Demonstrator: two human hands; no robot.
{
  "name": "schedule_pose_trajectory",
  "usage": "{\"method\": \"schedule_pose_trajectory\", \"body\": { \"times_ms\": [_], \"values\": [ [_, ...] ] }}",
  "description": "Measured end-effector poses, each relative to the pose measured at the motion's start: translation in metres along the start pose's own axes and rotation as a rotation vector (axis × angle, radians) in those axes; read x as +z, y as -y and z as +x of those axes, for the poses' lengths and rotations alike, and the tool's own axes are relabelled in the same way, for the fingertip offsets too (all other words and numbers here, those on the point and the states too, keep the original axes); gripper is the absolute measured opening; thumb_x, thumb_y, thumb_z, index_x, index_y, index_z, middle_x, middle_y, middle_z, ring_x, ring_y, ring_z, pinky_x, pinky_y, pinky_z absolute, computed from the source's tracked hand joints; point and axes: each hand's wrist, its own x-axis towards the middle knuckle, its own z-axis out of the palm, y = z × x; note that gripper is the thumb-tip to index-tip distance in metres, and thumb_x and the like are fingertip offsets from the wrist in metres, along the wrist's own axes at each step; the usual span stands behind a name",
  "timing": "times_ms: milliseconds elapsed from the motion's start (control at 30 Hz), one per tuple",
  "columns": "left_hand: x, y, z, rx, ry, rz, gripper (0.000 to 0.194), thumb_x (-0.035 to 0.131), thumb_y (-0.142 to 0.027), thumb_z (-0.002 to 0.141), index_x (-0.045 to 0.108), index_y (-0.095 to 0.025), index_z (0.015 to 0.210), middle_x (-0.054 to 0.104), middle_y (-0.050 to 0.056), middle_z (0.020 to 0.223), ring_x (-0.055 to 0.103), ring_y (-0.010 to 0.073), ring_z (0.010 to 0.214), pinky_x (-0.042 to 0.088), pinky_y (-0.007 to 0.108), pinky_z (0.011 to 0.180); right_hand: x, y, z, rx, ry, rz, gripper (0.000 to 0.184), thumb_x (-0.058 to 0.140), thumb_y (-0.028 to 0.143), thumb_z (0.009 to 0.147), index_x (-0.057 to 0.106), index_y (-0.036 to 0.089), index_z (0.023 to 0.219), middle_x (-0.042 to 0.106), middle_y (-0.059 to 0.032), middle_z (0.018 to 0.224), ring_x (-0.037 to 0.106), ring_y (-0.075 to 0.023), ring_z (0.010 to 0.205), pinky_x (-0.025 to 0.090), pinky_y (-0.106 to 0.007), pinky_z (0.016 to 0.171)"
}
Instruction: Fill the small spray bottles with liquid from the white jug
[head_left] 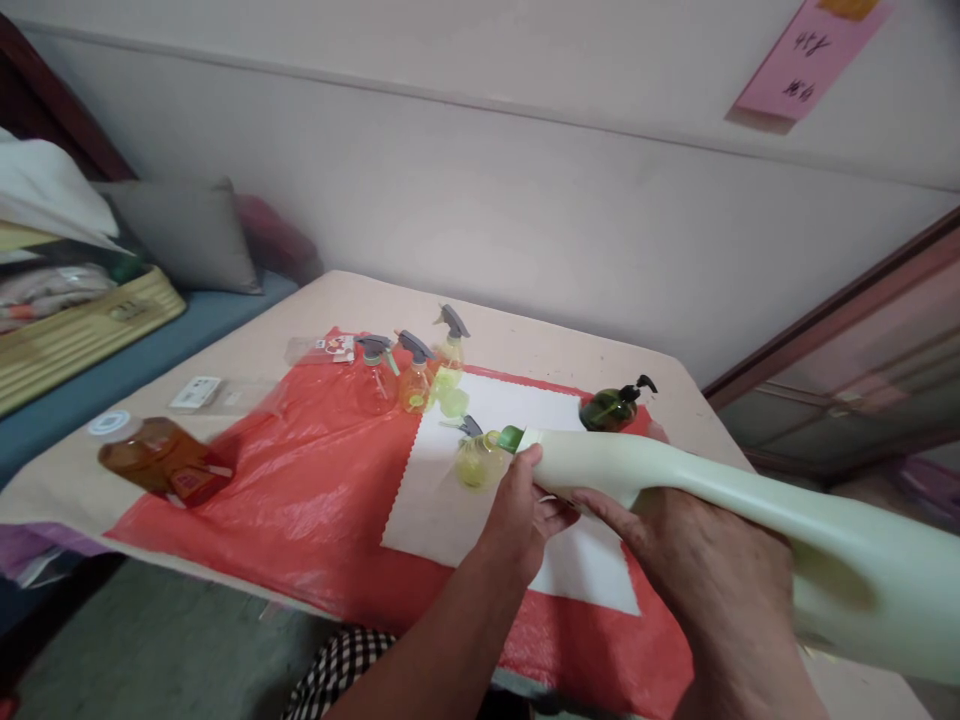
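The right hand wraps the handle of a large pale green jug, index finger extended along its side, while the left hand cups its neck, thumb on the side and fingers underneath. The jug is tipped, its green spout at a clear spray bottle that looks yellowish; how full is unclear. That bottle is on a white pinked-edge cloth over a red plastic sheet. Beyond stand three spray bottles with grey trigger heads, contents uncertain. A dark green pump bottle sits right; far left, a white-capped bottle holds amber-brown liquid.
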Motion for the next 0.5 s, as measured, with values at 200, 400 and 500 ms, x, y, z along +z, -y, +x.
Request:
{"method": "schedule_pose_trajectory", "body": {
  "times_ms": [200,400,500],
  "values": [
    [-0.0008,0.0006,0.0007,-0.006,-0.002,0.000,0.047,0.059,-0.048,0.086,0.061,-0.017,0.121,0.068,0.012,0.112,0.067,0.0220,0.090,0.052,0.037,0.087,0.0014,-0.0001,-0.0002,-0.005,-0.003,-0.010,0.083,0.035,0.078,0.090,0.068,0.007,0.118,0.069,-0.0150,0.076,0.066,-0.0286,0.066,0.038,-0.032,0.053],
    [-0.0015,0.0008,0.0016,-0.008,0.029,-0.021,0.048,0.060,-0.048,0.086,0.061,-0.017,0.122,0.067,0.012,0.119,0.067,0.0216,0.091,0.052,0.035,0.085,-0.0008,0.0009,-0.0002,-0.017,-0.015,-0.018,0.087,0.038,0.075,0.092,0.052,0.005,0.141,0.069,-0.0135,0.076,0.065,-0.0288,0.064,0.036,-0.032,0.051],
    [-0.0001,-0.0006,0.0010,-0.014,0.006,-0.012,0.050,0.060,-0.049,0.085,0.061,-0.017,0.122,0.067,0.012,0.117,0.067,0.0225,0.091,0.052,0.037,0.085,-0.0022,0.0009,0.0004,-0.023,-0.013,-0.021,0.089,0.036,0.075,0.092,0.048,0.005,0.144,0.069,-0.0133,0.076,0.064,-0.0291,0.063,0.036,-0.033,0.051]
  ]
}}
